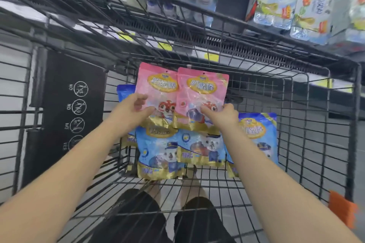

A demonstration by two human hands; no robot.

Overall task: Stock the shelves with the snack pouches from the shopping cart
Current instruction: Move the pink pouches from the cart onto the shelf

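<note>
Inside the black wire shopping cart (308, 144) lie several snack pouches. Two pink pouches sit at the far end: the left one (158, 87) and the right one (201, 92). My left hand (134, 108) pinches the lower left part of the left pink pouch with thumb and fingers. My right hand (223, 113) grips the lower right edge of the right pink pouch. Below them lie blue pouches: one in the middle (158, 154), one beside it (201, 150), one at the right (258, 136). Another blue pouch (123, 92) peeks out behind my left hand.
A black child-seat flap with warning icons (69, 116) stands at the cart's left. Beyond the cart are store shelves with yellow price tags (211, 57) and shrink-wrapped packs (276, 0) at the upper right. An orange tag (343, 209) hangs on the cart's right rim.
</note>
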